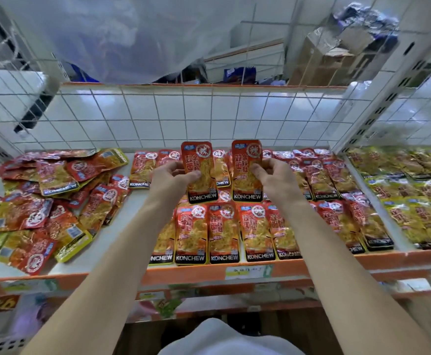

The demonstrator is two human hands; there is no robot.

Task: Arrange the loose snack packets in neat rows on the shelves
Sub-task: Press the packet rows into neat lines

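- Here, at a shop shelf [196, 274], a person holds up two red snack packets side by side, one in each hand, above rows already laid out.
- The left hand [173, 175] pinches the left packet [200, 172] at its left edge, thumb on the front and fingers curled behind. The right hand [273, 178] pinches the right packet [247, 175] the same way at its right edge.
- Both packets stand upright, facing the camera, close together but apart. Each carries the brand "KONCHEW" in white on a black band at the foot, with large red Chinese characters above it.
- Beneath the hands, neat rows [224, 231] of the same red packets lie flat and overlapping, their "KONCHEW" bands lined along the shelf's orange front edge.
- To the left, a loose pile [45, 206] of red and yellow-edged packets lies jumbled at all angles, one showing "KONCHEW" face up.
- Beyond a divider [368, 196] to the right, yellow packets [414, 201] lie in rows, their print too blurred to read.
- A white wire grid [183, 116] backs the shelf. A small paper label [247, 271] on the front edge bears handwriting that cannot be made out.
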